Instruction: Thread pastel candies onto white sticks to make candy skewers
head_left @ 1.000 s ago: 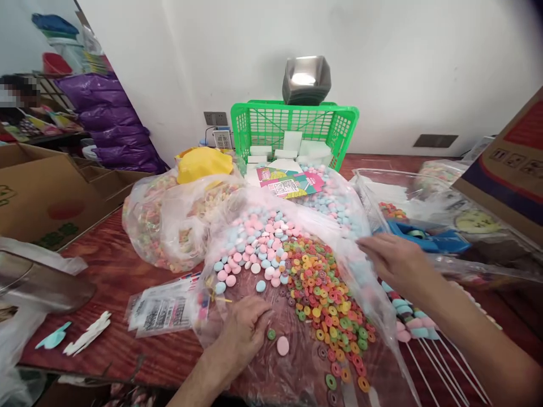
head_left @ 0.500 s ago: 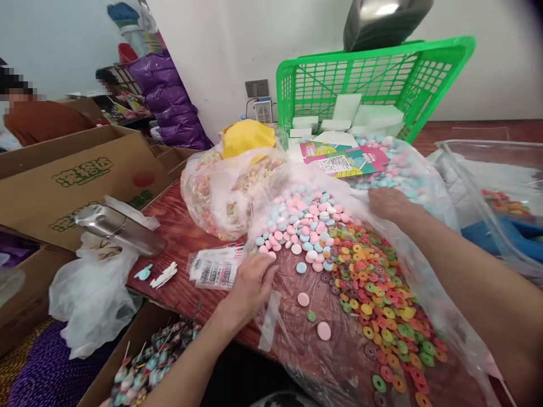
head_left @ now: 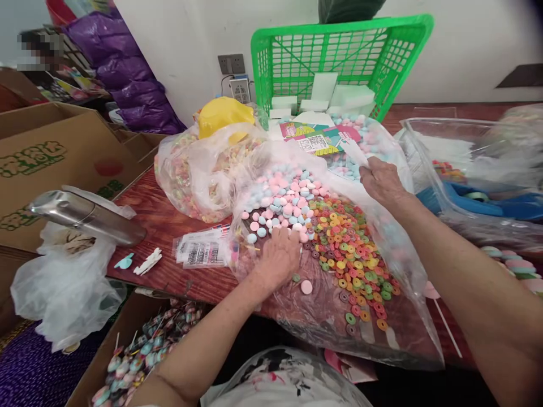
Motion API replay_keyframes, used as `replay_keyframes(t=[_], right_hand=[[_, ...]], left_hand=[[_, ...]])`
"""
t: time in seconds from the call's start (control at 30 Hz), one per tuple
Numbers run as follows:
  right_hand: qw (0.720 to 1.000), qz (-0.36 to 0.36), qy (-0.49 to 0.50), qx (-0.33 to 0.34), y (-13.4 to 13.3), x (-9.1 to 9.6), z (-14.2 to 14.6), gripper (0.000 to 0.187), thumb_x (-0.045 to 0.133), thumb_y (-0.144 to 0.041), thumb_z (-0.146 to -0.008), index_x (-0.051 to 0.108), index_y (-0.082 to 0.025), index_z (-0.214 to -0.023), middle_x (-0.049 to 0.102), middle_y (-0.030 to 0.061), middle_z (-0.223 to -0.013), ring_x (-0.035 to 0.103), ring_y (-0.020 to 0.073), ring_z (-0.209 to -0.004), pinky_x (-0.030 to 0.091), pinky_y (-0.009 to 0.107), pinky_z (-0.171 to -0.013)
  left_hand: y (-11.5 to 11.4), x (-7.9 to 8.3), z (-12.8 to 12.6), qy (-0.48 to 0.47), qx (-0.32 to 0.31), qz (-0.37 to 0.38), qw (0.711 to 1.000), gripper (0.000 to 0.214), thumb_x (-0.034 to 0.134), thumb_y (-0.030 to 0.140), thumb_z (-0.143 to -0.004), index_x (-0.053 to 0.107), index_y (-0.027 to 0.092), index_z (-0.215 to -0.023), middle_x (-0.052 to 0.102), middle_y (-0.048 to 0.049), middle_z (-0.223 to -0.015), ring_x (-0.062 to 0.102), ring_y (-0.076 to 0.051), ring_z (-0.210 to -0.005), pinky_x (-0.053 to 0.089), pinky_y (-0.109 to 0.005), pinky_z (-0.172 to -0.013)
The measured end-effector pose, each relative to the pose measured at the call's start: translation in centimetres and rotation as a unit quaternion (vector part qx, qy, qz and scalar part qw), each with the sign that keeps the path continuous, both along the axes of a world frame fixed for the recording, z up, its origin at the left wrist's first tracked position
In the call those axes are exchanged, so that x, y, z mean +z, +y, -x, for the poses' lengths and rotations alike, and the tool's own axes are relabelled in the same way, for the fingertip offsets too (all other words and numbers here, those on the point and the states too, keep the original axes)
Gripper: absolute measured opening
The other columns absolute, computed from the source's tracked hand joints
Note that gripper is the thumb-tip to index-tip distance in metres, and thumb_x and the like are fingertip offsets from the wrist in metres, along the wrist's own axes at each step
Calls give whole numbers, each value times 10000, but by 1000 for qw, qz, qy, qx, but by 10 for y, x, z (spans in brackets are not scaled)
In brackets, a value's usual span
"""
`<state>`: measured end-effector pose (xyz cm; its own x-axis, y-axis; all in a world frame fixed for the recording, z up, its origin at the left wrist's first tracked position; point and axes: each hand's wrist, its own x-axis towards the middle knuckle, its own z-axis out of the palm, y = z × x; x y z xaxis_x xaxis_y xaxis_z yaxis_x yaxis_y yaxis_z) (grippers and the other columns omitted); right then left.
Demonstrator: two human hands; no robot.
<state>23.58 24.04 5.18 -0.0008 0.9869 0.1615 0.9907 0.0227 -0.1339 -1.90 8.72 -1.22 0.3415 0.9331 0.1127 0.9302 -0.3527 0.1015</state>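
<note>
A clear plastic bag lies opened flat on the red wooden table. Spread over it are pink, blue and white round candies and, to their right, colourful ring candies. My left hand is at the near edge of the round candies, fingers curled down among them; whatever they hold is hidden. A single pink candy lies just below that hand. With its fingers pinched, my right hand grips the bag's upper right edge and holds it up.
Behind stand a tied bag of ring candies and a green basket with white boxes. A steel flask and printed packets lie left. Below is a carton of lollipops; a clear bin stands right.
My left hand has moved from the bag's left edge in over the round candies. My right hand has raised the bag's edge. The view has shifted right and down.
</note>
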Motion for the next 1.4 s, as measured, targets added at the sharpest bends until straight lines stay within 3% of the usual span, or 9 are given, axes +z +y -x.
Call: replay_keyframes(t=[0.07, 0.2, 0.4, 0.63, 0.73, 0.83, 1.03, 1.23, 1.4], right_hand=[[990, -74, 121, 1, -18, 7, 5, 210, 385, -258, -964, 575, -172, -942, 636, 92, -773, 586, 225, -764, 411, 322, -697], [873, -176, 450, 58, -90, 12, 20, 244, 470, -410, -942, 510, -227, -786, 415, -63, -508, 384, 119, -427, 335, 251, -457], [796, -77, 598, 56, -216, -49, 67, 207, 584, -373, -883, 683, -219, -789, 704, 26, -769, 652, 195, -735, 523, 326, -699], [780, -61, 620, 58, -236, -86, 86, 207, 566, -380, -901, 714, -235, -894, 750, 33, -867, 688, 213, -869, 527, 377, -856], [784, -50, 615, 72, -233, -89, 86, 225, 526, -374, -931, 701, -232, -918, 741, 34, -860, 688, 203, -812, 546, 358, -790], [801, -29, 592, 90, -230, -99, 87, 227, 533, -383, -926, 700, -235, -884, 708, 17, -749, 653, 187, -658, 547, 335, -668], [826, -15, 548, 134, -228, -97, 89, 263, 543, -379, -918, 678, -252, -731, 603, 3, -619, 590, 194, -615, 514, 340, -661], [851, 54, 491, 177, -233, -68, 85, 184, 511, -309, -925, 620, -249, -1062, 676, 13, -900, 623, 209, -846, 491, 318, -753], [881, 110, 436, 149, -236, -54, 74, 97, 477, -258, -901, 524, -232, -821, 545, -40, -644, 513, 164, -601, 418, 277, -588]], left_hand=[[-13, -1, -7, -23, -24, 13, 999, 167, 437, 186, -921, 567, 147, -1020, 559, -140, -1027, 503, -296, -997, 489, -386, -737], [-24, -4, -1, -124, -94, 27, 987, 157, 468, 225, -929, 576, 164, -1025, 559, -111, -1032, 510, -259, -999, 485, -413, -853], [-35, -5, 25, -308, -60, -74, 947, 300, 549, 237, -903, 550, 183, -1198, 532, -111, -1176, 515, -232, -1111, 457, -394, -947], [-70, -8, -1, -119, -94, 10, 988, 198, 462, 226, -941, 647, 156, -925, 598, -104, -937, 557, -237, -891, 476, -370, -747], [-72, -13, -5, -173, -107, 22, 979, 205, 471, 201, -926, 656, 152, -852, 618, -109, -915, 566, -243, -903, 478, -382, -758], [-68, -15, -1, -389, -76, 81, 914, 153, 563, 216, -879, 665, 152, -785, 640, -58, -765, 587, -179, -746, 488, -323, -696], [-50, 2, 4, -731, 111, 255, 623, 376, 804, 346, -663, 701, 127, -951, 683, -11, -670, 574, -95, -487, 479, -219, -474], [-37, 22, 4, -781, 145, 235, 560, 376, 810, 315, -637, 714, 124, -946, 686, -6, -610, 628, -116, -474, 487, -194, -432], [-39, 23, 1, -781, 123, 218, 572, 392, 790, 321, -676, 726, 147, -1021, 723, -27, -697, 665, -129, -543, 527, -216, -491]])
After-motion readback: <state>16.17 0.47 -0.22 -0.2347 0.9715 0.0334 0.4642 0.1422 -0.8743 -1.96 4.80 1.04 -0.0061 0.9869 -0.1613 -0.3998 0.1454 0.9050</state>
